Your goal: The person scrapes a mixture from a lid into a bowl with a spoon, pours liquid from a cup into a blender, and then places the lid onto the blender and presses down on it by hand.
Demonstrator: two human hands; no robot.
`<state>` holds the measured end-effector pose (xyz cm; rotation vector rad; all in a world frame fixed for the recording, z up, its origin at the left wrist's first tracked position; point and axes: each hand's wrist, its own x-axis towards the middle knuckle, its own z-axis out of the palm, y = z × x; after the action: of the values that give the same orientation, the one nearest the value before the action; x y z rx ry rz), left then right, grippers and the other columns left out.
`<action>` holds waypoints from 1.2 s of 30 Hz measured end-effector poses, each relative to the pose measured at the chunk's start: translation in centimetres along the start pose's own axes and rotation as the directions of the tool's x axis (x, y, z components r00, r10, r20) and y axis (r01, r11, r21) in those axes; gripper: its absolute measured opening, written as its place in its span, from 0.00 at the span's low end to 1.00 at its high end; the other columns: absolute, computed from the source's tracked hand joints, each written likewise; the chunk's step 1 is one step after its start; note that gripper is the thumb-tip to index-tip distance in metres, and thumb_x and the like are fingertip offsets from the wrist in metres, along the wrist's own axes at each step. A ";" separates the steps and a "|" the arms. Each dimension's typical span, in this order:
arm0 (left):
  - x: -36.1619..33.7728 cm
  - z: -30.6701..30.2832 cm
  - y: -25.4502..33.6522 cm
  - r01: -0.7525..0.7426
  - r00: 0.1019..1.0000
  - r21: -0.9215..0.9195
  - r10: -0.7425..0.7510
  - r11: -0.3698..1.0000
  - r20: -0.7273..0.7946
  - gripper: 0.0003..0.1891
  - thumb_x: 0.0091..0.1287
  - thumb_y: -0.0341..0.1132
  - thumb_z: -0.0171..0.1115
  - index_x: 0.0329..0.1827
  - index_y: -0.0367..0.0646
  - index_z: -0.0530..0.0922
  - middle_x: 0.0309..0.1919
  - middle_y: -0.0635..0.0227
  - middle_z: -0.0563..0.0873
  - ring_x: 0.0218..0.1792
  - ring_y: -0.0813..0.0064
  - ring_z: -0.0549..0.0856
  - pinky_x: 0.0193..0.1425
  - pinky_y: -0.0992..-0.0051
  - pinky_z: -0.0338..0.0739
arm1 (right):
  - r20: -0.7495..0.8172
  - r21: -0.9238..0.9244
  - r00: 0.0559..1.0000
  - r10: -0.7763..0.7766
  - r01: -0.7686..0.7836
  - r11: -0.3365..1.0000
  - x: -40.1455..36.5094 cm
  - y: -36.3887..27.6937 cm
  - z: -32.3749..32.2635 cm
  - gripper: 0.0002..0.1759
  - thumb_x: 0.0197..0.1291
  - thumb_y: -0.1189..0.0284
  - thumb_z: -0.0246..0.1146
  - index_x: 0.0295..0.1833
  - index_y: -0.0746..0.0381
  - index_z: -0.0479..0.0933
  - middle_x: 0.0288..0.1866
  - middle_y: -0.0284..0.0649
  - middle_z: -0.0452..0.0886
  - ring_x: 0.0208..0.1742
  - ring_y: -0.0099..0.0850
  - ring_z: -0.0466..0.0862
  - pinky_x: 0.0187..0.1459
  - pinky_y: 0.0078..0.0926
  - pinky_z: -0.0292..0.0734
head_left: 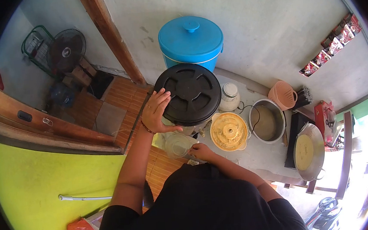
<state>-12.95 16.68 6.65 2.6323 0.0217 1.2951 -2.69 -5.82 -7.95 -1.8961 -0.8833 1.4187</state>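
Observation:
My left hand (155, 110) rests against the left edge of a round black lid (188, 94), fingers stretched out and thumb apart. The lid sits on a large drum whose body is mostly hidden beneath it. Low beside the drum, my right hand (201, 152) is closed on the right edge of a clear plastic jug (179, 144); I cannot make out its contents. A yellow juicer-like top (229, 131), smeared with pale residue, stands just right of the jug, apart from both hands.
Behind the drum stands a blue lidded tub (191, 38). A jar (230, 95), a metal pot (267, 121), a peach basket (282, 95) and a wok with pale yellow content (306, 152) stand on the counter (257, 161). Sachets (330, 45) hang on the wall.

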 end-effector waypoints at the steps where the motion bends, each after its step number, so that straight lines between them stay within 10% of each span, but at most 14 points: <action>1: 0.2 -0.2 0.2 -0.033 0.999 0.021 0.032 0.999 0.003 0.43 0.48 0.72 0.65 0.54 0.42 0.76 0.58 0.60 0.76 0.67 0.50 0.69 0.68 0.45 0.60 | -0.005 -0.024 1.000 -0.015 0.014 1.000 -0.2 0.1 -0.1 0.20 0.57 0.56 0.63 0.35 0.65 0.83 0.31 0.47 0.84 0.35 0.40 0.83 0.40 0.35 0.76; 20: -0.4 2.9 7.5 0.238 0.961 0.206 -0.199 0.949 -0.192 0.34 0.49 0.68 0.67 0.42 0.44 0.77 0.44 0.64 0.76 0.60 0.57 0.70 0.71 0.49 0.53 | 0.008 0.067 1.000 0.002 -0.002 0.998 -0.2 1.5 1.2 0.16 0.60 0.62 0.64 0.33 0.66 0.81 0.23 0.35 0.78 0.24 0.23 0.76 0.29 0.24 0.71; 29: 0.9 5.8 10.2 0.422 0.886 0.261 -0.333 0.868 -0.323 0.32 0.47 0.62 0.72 0.44 0.47 0.75 0.44 0.62 0.75 0.59 0.54 0.69 0.67 0.44 0.52 | -0.002 0.015 1.000 0.004 -0.004 1.000 -0.6 0.3 0.9 0.19 0.58 0.60 0.63 0.33 0.68 0.82 0.28 0.46 0.83 0.30 0.34 0.83 0.35 0.33 0.75; 32: 1.7 7.1 10.7 0.470 0.857 0.279 -0.357 0.837 -0.373 0.32 0.47 0.63 0.72 0.44 0.47 0.76 0.44 0.63 0.75 0.58 0.55 0.69 0.67 0.45 0.52 | -0.046 0.185 0.990 -0.135 0.141 0.973 2.8 5.3 3.0 0.17 0.59 0.61 0.62 0.34 0.67 0.82 0.27 0.45 0.83 0.30 0.35 0.82 0.35 0.34 0.74; 36: 2.2 7.7 11.2 0.533 0.826 0.274 -0.422 0.801 -0.373 0.31 0.48 0.64 0.71 0.43 0.49 0.76 0.44 0.63 0.75 0.58 0.56 0.69 0.67 0.45 0.52 | -0.202 -0.148 0.795 -0.572 0.553 0.820 1.3 1.7 3.0 0.15 0.60 0.63 0.61 0.39 0.66 0.82 0.33 0.44 0.84 0.32 0.35 0.83 0.36 0.35 0.75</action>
<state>-6.40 4.56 5.99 2.4150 1.0151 1.5791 -5.01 -5.57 -10.80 -1.6130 -1.2664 0.7832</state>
